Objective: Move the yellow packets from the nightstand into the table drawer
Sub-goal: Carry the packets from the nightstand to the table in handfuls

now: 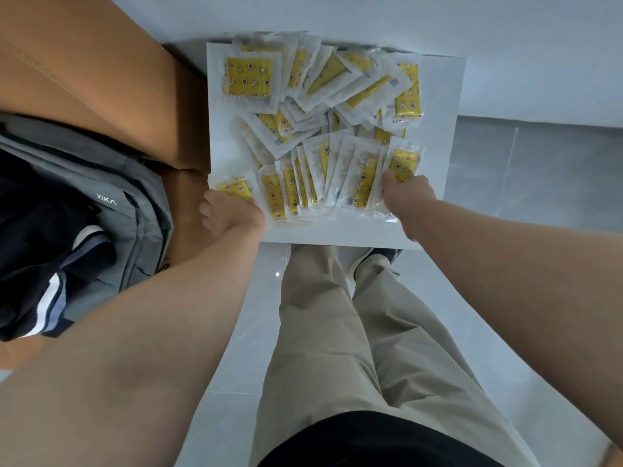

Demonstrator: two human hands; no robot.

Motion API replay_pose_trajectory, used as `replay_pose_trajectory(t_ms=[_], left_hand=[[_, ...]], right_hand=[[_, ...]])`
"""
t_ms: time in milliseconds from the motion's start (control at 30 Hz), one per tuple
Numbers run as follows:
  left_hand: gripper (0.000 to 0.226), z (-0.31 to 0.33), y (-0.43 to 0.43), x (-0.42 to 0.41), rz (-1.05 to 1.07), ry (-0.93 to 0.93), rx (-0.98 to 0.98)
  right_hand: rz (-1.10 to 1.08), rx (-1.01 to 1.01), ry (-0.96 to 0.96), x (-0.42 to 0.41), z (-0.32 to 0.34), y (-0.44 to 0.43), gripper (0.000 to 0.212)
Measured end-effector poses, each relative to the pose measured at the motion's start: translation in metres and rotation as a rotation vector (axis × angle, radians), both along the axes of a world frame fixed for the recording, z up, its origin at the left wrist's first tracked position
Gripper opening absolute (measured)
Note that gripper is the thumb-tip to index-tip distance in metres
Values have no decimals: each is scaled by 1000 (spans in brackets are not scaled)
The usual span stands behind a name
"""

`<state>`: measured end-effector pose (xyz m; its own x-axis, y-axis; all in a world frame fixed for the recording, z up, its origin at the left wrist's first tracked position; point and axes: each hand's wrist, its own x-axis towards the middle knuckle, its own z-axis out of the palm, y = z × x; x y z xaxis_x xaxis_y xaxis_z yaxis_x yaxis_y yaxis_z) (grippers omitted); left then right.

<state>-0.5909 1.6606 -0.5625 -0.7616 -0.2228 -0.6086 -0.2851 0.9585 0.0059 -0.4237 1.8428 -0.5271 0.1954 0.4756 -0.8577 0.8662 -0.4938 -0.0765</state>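
Several yellow packets [320, 106] in clear wrappers lie heaped on the white nightstand [448, 96] top. A fanned row of them [313, 187] stands along the near side. My left hand [232, 214] grips the left end of that row, thumb on a packet at the nightstand's left edge. My right hand [408, 200] grips the right end of the row, thumb up against a packet. The table drawer is not in view.
A brown cardboard box [101, 79] stands against the nightstand's left side. A grey backpack [111, 214] with dark clothing lies on a box at the left. My legs and a shoe [377, 261] are below the nightstand on the grey tiled floor [539, 170].
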Motion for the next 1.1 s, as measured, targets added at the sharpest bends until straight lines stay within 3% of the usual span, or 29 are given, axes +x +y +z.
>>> replay_pose_trajectory(t_ms=[233,400,600,833,967,1100], left_hand=[[86,-2,-19,1,175,-54,98],[54,-1,-29,2,258,-84,223],[43,11,-29,9,511,-283,512],[41,4,-7,25,499,-336,581],[63,6,5,31,512,-334,590],[51,6,6,30,485,-306,554]], right_hand=[[-96,15,10,5,-3,7,79],[-241,-71,71,11,2,11,55],[-356,-108,136,17,0,8,57],[-438,-136,181,14,4,3,65],[-429,-122,161,14,5,-1,72],[-393,-146,137,16,8,-1,57]])
